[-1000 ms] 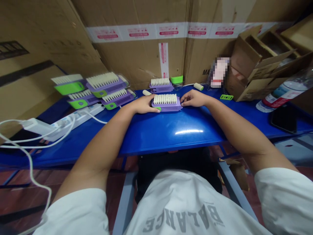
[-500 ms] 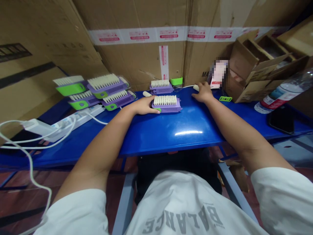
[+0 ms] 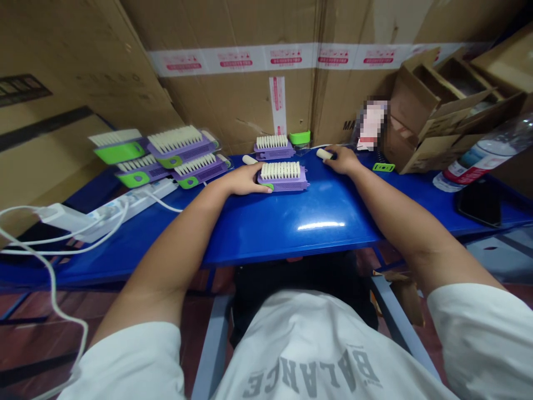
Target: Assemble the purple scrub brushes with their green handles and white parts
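Purple bristled brush (image 3: 283, 176) clasped by left hand (image 3: 244, 180) fingers, right hand (image 3: 343, 161) fingers pinching cream cylinder (image 3: 321, 153)

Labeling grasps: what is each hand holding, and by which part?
Left hand holds the purple brush by its left end. Right hand holds a small white roller by its right end.

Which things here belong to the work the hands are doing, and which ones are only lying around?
In the work: left hand holding purple brush; right hand gripping cream roller.
Lying about: brush stack, power strip, water bottle, phone, open cartons.
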A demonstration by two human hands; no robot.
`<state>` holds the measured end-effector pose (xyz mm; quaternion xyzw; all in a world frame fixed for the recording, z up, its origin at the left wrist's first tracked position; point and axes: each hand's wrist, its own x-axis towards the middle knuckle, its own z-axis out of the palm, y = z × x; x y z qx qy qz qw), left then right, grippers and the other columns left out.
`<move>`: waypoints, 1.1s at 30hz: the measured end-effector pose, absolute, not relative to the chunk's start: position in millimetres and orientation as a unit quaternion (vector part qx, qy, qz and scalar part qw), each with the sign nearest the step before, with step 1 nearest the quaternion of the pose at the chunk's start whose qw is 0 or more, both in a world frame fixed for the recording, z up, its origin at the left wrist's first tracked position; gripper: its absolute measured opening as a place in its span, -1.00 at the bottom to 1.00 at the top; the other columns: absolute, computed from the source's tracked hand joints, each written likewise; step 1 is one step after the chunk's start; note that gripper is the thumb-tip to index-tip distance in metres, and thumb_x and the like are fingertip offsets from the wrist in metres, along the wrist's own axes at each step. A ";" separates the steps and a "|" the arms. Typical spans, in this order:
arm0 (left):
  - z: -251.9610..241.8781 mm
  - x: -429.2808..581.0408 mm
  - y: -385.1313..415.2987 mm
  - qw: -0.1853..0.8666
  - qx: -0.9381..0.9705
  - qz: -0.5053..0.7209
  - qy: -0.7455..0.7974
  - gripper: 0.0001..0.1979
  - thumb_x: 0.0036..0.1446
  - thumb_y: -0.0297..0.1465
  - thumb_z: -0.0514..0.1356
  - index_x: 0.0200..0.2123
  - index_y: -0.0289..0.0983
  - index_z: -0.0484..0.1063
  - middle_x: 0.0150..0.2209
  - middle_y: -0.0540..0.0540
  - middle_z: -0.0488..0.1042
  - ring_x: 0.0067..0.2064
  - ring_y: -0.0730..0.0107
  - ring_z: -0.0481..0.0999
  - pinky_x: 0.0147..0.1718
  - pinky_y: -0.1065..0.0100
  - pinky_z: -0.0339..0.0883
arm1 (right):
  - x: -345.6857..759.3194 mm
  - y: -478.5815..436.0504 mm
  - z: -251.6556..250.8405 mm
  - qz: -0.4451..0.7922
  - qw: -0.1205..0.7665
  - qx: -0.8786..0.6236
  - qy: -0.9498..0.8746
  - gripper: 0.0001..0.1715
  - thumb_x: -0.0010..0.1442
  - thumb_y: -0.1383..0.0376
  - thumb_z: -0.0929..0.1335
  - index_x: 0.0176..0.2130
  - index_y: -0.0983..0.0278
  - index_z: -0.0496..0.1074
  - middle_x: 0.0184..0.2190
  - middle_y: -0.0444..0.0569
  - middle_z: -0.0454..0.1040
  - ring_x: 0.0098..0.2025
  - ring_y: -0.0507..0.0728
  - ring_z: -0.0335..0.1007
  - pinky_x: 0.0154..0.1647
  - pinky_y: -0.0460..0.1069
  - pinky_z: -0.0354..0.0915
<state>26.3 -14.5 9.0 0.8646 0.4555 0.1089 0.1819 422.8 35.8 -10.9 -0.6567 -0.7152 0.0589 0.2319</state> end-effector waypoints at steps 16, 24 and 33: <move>8.7 27.1 -13.9 0.180 0.865 0.106 0.456 0.02 0.17 0.04 0.53 0.58 -0.19 0.37 0.55 -0.30 0.52 0.51 -0.30 0.57 0.48 -0.03 0.43 | 405.3 5.3 22.2 0.161 0.202 -0.541 -0.800 -0.51 0.21 0.33 0.54 0.12 0.32 0.78 0.08 0.19 0.80 0.02 0.39 0.74 0.20 0.21 0.57; 11.4 27.7 -16.3 0.175 0.866 0.100 0.458 0.00 0.20 0.01 0.54 0.60 -0.17 0.36 0.56 -0.28 0.52 0.50 -0.27 0.58 0.48 -0.04 0.44 | 402.3 -13.2 38.5 0.306 0.126 -0.505 -0.797 -0.25 -0.05 0.13 0.78 0.11 0.28 0.75 -0.40 -0.10 0.68 -0.38 0.14 0.57 -0.23 0.02 0.47; 9.6 26.8 -14.7 0.173 0.870 0.111 0.448 -0.02 0.19 0.02 0.55 0.59 -0.12 0.38 0.56 -0.24 0.52 0.51 -0.28 0.57 0.48 -0.05 0.44 | 398.5 -14.2 37.6 0.262 0.120 -0.452 -0.844 -0.22 -0.11 -0.15 0.74 -0.02 0.23 0.77 -0.24 -0.02 0.75 -0.21 0.22 0.61 -0.10 0.06 0.41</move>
